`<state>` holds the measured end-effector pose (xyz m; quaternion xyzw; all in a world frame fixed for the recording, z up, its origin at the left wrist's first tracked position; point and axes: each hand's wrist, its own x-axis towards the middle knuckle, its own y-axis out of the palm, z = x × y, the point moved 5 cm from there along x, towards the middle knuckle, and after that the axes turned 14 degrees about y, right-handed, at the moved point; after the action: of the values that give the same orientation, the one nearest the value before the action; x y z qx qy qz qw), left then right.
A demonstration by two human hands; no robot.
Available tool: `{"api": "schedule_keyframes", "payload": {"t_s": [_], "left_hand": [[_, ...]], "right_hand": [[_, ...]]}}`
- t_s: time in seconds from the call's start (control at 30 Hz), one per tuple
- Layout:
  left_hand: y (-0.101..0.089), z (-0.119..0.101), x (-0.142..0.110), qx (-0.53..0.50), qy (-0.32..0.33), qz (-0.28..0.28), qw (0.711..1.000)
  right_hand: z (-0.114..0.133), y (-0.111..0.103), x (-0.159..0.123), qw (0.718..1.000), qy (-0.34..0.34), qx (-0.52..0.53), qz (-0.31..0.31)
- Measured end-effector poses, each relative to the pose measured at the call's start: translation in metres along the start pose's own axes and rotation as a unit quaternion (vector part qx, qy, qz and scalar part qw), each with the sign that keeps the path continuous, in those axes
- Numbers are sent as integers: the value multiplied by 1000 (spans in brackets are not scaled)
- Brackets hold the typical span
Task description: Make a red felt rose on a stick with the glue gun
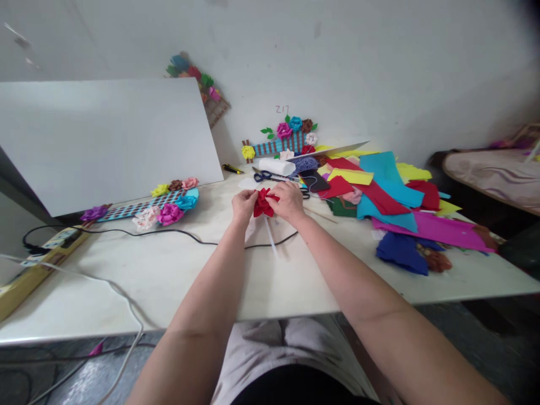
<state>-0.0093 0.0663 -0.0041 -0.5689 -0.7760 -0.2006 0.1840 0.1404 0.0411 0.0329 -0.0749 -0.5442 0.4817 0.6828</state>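
Observation:
Between my two hands is a red paper flower [264, 203], held above the white table. My left hand [244, 205] pinches its left edge. On the other side my right hand [289, 201] has its fingers closed on the petals. A thin white strip [270, 235] hangs down below the flower; whether it is fixed to the flower I cannot tell. Just beyond my hands lie dark-handled scissors [263, 176], a white roll [277, 166] and a bundle of bluish-purple yarn [305, 165].
Coloured crepe paper sheets [388, 191] are heaped at the right. At the left lies a woven panel with paper flowers [143, 208], near a large white board [109, 140]. A black cable [198, 239] crosses the table [189, 298] from a power strip [50, 256]. A yellow cutter [232, 169] lies farther back.

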Motion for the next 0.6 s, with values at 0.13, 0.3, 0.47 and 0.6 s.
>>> {"api": "schedule_keyframes", "payload": {"t_s": [0.13,0.3,0.47,0.6], "left_hand": [[1,1,1,24,15,5,1000],[0,3,2,51,19,-5,998],[0,2,1,63,16,-2,998],[1,2,1,60,11,-3,998]], "right_hand": [[6,-2,-2,998,-34,-47,-4],[11,-2,-4,995,-56,-83,14],[11,-1,-6,993,-69,-95,8],[13,-1,-6,992,-73,-104,13]]}}
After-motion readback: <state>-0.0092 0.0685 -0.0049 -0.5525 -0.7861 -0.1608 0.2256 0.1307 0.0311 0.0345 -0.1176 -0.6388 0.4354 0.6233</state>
